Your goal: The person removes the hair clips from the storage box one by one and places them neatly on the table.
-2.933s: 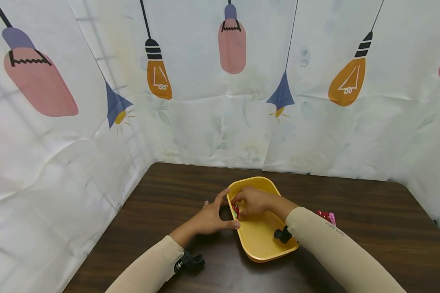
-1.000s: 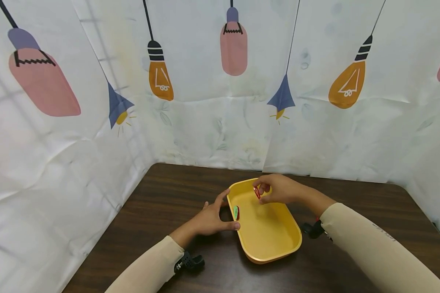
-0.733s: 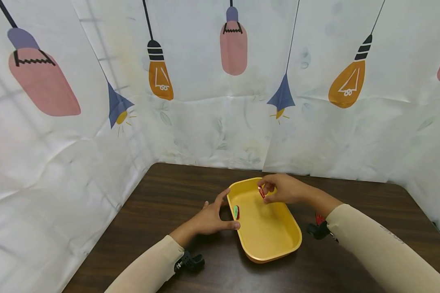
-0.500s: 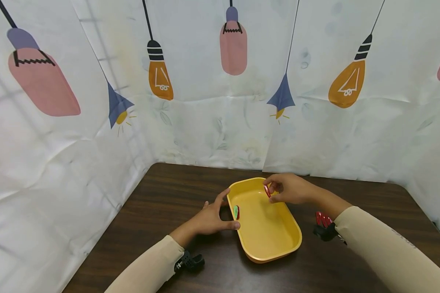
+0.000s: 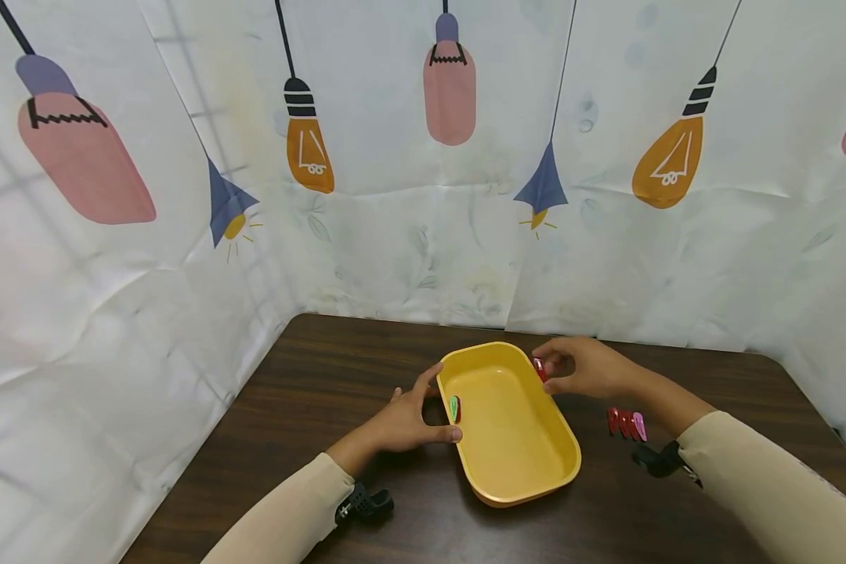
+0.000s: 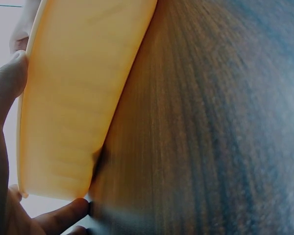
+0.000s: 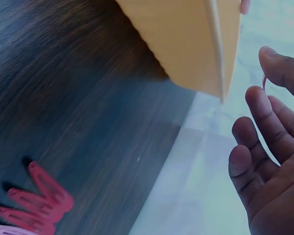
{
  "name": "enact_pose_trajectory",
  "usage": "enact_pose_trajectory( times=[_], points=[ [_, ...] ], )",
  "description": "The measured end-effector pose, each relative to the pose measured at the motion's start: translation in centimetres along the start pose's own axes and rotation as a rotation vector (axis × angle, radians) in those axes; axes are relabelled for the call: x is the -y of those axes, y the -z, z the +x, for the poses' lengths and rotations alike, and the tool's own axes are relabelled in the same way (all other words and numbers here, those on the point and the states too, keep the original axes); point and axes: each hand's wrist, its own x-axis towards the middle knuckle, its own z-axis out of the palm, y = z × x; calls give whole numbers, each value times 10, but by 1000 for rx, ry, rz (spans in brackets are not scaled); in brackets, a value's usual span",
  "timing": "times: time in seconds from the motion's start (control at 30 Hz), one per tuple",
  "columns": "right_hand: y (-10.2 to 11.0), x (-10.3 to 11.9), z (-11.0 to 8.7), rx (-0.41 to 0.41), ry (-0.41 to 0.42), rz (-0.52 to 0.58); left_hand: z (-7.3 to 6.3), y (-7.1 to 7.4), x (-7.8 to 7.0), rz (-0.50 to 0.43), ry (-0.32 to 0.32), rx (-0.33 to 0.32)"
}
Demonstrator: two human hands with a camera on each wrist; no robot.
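While wide against the yellow tub [image 5: 511, 442], left hand [image 5: 405, 421] opposite right hand [image 5: 583, 368], in narrow pinch on a red clip [image 5: 540, 369].

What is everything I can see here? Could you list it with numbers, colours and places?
Round-cornered, plastic-looking tray: one, yellow, on the table
Wood-grain table: one, dark brown, under the tray
Row of slim clips: four, three red and one pink, on the table right of the tray
Held slim clip: one, red, at the tray's right rim
Small clips inside: count unclear, green and red, by the tray's left wall
Lamp-printed sheeting: count unclear, mainly white, behind and left of the table
Wrist devices: two, black, one per wrist
Sleeves: two, beige, on the forearms
Left hand: one, bare, touching the tray
Right hand: one, bare, pinching the held clip
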Motion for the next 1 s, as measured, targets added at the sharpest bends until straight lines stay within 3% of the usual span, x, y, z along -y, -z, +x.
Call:
enact_pose_trajectory(
  times=[0.23, 0.6, 1.0],
  points=[
    [4, -11, -17, -34, -16, -28, 0, 0, -1, -1, -4, -1],
    [10, -30, -37, -87, 39, -96, 0, 0, 0, 0, 6, 2],
    [13, -44, -56, -111, 16, -71, -1, 0, -2, 1, -4, 0]
  ],
)
